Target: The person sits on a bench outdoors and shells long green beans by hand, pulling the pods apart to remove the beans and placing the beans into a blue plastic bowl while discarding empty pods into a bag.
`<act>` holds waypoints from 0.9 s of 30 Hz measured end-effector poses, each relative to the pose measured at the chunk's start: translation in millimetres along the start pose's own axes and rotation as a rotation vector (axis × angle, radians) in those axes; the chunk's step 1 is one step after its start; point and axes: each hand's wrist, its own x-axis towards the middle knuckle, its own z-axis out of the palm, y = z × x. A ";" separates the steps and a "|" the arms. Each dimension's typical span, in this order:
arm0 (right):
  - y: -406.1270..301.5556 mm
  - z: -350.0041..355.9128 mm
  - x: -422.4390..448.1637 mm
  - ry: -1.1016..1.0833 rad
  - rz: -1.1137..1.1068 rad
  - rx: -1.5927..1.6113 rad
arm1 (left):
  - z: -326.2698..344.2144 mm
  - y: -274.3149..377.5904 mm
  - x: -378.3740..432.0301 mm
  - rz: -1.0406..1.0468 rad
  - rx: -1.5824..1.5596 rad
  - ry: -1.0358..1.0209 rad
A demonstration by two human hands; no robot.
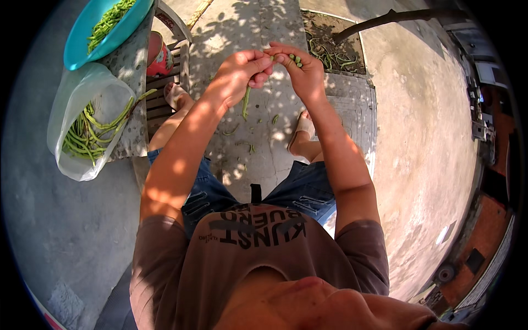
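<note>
My left hand (241, 72) grips a green long bean (246, 103), whose tail hangs below the fingers. My right hand (303, 70) meets it fingertip to fingertip at the bean's upper end. Several short cut-length bean pieces (295, 60) poke out between the right thumb and fingers. To the left, a turquoise plastic basin (74, 51) holds a heap of short bean pieces (109, 22). Below it, a translucent plastic bag (62, 103) lies with its mouth towards me, whole long beans (84, 136) inside. One bean (142, 95) sticks out over the bag's rim.
Basin and bag rest on a stone slab (134, 74). Beside it are a slatted wooden chair (161, 111) and a red floral container (159, 55). Bean scraps (251, 147) litter the concrete between my feet. A tree trunk (383, 20) leans from a soil bed (330, 45) strewn with scraps.
</note>
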 end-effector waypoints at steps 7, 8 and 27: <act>-0.8 -27.8 16.4 0.230 0.149 0.600 | 7.2 -2.8 0.4 0.001 -0.016 0.048; 3.0 -36.7 16.5 0.176 0.143 0.508 | 9.2 -1.5 -1.0 0.002 -0.014 0.066; -39.3 -58.5 3.6 -0.487 0.109 0.477 | -4.8 -3.9 7.8 -0.012 -0.281 0.082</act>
